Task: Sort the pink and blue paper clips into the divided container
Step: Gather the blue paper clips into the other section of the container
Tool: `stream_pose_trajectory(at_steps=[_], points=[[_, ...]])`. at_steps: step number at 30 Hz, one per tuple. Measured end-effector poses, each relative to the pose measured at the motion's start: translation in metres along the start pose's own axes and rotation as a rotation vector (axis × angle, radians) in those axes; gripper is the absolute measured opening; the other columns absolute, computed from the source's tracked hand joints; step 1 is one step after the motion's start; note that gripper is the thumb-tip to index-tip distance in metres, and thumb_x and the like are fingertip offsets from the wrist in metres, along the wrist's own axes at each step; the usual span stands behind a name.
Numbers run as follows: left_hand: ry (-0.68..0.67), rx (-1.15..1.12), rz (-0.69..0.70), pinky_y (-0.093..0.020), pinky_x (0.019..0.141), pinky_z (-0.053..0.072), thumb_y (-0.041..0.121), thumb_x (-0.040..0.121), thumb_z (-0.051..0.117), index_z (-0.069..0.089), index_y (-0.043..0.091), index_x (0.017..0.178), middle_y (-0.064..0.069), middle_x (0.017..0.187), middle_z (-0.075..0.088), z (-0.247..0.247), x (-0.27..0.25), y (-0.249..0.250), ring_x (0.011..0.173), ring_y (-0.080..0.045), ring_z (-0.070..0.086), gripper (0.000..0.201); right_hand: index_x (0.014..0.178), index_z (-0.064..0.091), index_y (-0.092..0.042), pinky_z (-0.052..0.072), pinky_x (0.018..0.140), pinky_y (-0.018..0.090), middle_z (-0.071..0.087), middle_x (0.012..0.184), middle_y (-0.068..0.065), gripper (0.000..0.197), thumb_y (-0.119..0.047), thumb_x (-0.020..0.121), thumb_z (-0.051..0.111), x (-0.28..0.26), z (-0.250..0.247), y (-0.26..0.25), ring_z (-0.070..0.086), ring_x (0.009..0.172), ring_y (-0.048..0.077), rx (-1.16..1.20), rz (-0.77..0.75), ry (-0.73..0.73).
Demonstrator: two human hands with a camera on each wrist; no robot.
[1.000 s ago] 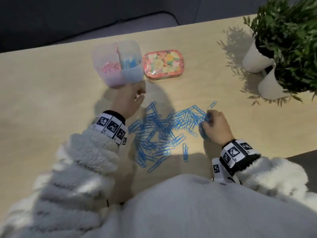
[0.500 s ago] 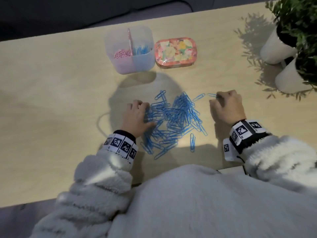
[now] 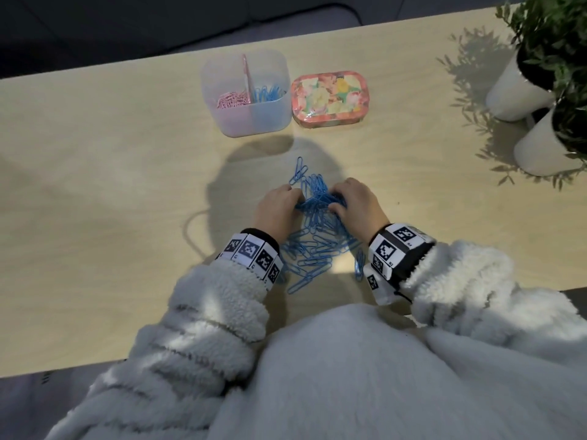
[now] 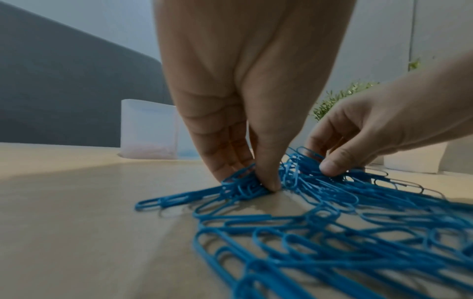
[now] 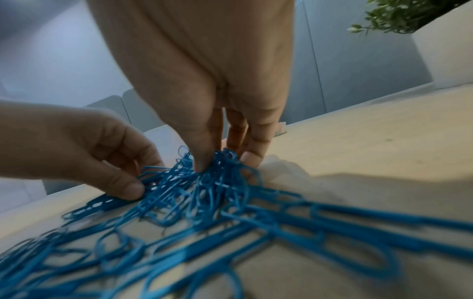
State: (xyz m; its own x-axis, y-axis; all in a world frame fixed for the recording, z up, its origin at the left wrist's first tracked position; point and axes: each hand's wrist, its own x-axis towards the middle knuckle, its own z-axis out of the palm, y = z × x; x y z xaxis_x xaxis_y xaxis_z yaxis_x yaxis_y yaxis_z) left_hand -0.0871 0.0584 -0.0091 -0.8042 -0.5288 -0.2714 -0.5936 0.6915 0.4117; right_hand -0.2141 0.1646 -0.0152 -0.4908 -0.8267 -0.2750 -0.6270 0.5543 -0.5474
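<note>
A heap of blue paper clips (image 3: 317,236) lies on the wooden table (image 3: 95,185) in front of me. My left hand (image 3: 279,206) and right hand (image 3: 354,203) face each other across the heap's far part. Both pinch into the bunched clips with thumb and fingers, as the left wrist view (image 4: 256,178) and right wrist view (image 5: 212,165) show. The translucent divided container (image 3: 247,93) stands farther back, with pink clips (image 3: 232,100) in its left half and blue clips (image 3: 268,92) in its right half.
A floral tin (image 3: 330,98) sits right of the container. Two white pots with green plants (image 3: 540,90) stand at the far right. The table's near edge runs just below my sleeves.
Both hands have moved inward from the sides, raking the spread blue clips into a narrower heap. They now meet at its far part, fingers curled into the clips.
</note>
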Motion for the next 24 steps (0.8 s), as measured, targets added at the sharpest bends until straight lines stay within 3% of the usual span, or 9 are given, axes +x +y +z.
stream_pose_trajectory(at_steps=[5, 8, 10, 12, 16, 18, 20, 22, 24], points=[[0.050, -0.050, -0.048, -0.040, 0.079, 0.044, 0.013, 0.085, 0.059, 0.063, 0.007, 0.100, -0.015, 0.102, 0.062, -0.007, -0.002, -0.010, 0.095, -0.034, 0.057, 0.017, 0.099, 0.066, -0.002, 0.032, 0.072, 0.024, 0.066, 0.097, 0.016, 0.018, -0.011, 0.084, 0.062, 0.013, -0.015, 0.006, 0.057, 0.090, 0.029, 0.079, -0.043, -0.055], [0.099, -0.081, -0.083, -0.037, 0.077, 0.045, 0.011, 0.084, 0.060, 0.064, 0.009, 0.097, -0.012, 0.099, 0.066, -0.013, -0.003, -0.017, 0.091, -0.030, 0.059, 0.015, 0.083, 0.067, -0.004, 0.029, 0.060, 0.023, 0.059, 0.074, 0.009, 0.005, -0.008, 0.081, 0.065, 0.024, -0.031, 0.001, 0.050, 0.069, 0.019, 0.143, -0.033, -0.064], [0.132, -0.148, -0.099, -0.037, 0.078, 0.049, 0.008, 0.082, 0.061, 0.065, 0.009, 0.095, -0.012, 0.096, 0.068, -0.019, -0.003, -0.021, 0.089, -0.030, 0.062, 0.014, 0.060, 0.054, -0.013, 0.033, 0.051, 0.019, 0.046, 0.058, 0.002, 0.025, -0.004, 0.080, 0.066, 0.033, -0.047, -0.009, 0.044, 0.050, 0.007, 0.287, 0.008, -0.079], [0.145, -0.238, -0.115, -0.036, 0.079, 0.050, 0.006, 0.080, 0.064, 0.066, 0.007, 0.092, -0.012, 0.092, 0.070, -0.025, -0.004, -0.024, 0.086, -0.028, 0.064, 0.013, 0.054, 0.042, -0.015, 0.040, 0.044, 0.013, 0.038, 0.053, 0.002, 0.039, 0.003, 0.082, 0.063, 0.045, -0.065, -0.021, 0.043, 0.036, -0.001, 0.459, 0.009, -0.109], [0.160, -0.418, -0.139, -0.026, 0.069, 0.048, 0.004, 0.076, 0.068, 0.067, 0.005, 0.087, -0.010, 0.085, 0.069, -0.037, -0.003, -0.028, 0.072, -0.021, 0.062, 0.011, 0.075, 0.055, -0.001, 0.046, 0.041, 0.011, 0.048, 0.050, 0.005, 0.012, 0.006, 0.083, 0.060, 0.083, -0.093, -0.054, 0.049, 0.033, 0.000, 0.544, 0.029, -0.113], [0.172, -0.500, -0.146, -0.015, 0.061, 0.045, 0.002, 0.076, 0.069, 0.067, 0.004, 0.087, -0.007, 0.081, 0.065, -0.042, -0.003, -0.029, 0.067, -0.017, 0.059, 0.011, 0.061, 0.050, -0.006, 0.045, 0.037, 0.013, 0.050, 0.036, -0.008, 0.027, 0.007, 0.084, 0.058, 0.103, -0.104, -0.070, 0.049, 0.031, 0.000, 0.564, 0.031, -0.081], [0.195, -0.575, -0.162, -0.007, 0.056, 0.042, 0.001, 0.076, 0.068, 0.067, 0.004, 0.086, -0.006, 0.078, 0.063, -0.048, -0.001, -0.032, 0.060, -0.011, 0.056, 0.010, 0.054, 0.046, -0.010, 0.047, 0.040, 0.015, 0.049, 0.034, -0.009, 0.036, 0.005, 0.085, 0.058, 0.120, -0.113, -0.088, 0.050, 0.033, 0.002, 0.534, 0.007, -0.049], [0.220, -0.609, -0.174, -0.008, 0.057, 0.044, 0.001, 0.076, 0.068, 0.067, 0.004, 0.086, -0.006, 0.078, 0.063, -0.057, 0.004, -0.033, 0.059, -0.008, 0.054, 0.010, 0.053, 0.045, -0.010, 0.049, 0.047, 0.021, 0.050, 0.047, 0.002, 0.037, 0.003, 0.084, 0.060, 0.140, -0.116, -0.101, 0.052, 0.043, 0.011, 0.500, -0.010, -0.001], [0.257, -0.596, -0.165, -0.022, 0.071, 0.051, 0.003, 0.076, 0.069, 0.067, 0.004, 0.089, -0.004, 0.080, 0.063, -0.070, 0.011, -0.034, 0.067, -0.013, 0.057, 0.012, 0.058, 0.048, -0.008, 0.050, 0.048, 0.023, 0.048, 0.056, 0.005, 0.030, 0.000, 0.082, 0.063, 0.158, -0.113, -0.110, 0.053, 0.043, 0.012, 0.472, 0.001, 0.054]])
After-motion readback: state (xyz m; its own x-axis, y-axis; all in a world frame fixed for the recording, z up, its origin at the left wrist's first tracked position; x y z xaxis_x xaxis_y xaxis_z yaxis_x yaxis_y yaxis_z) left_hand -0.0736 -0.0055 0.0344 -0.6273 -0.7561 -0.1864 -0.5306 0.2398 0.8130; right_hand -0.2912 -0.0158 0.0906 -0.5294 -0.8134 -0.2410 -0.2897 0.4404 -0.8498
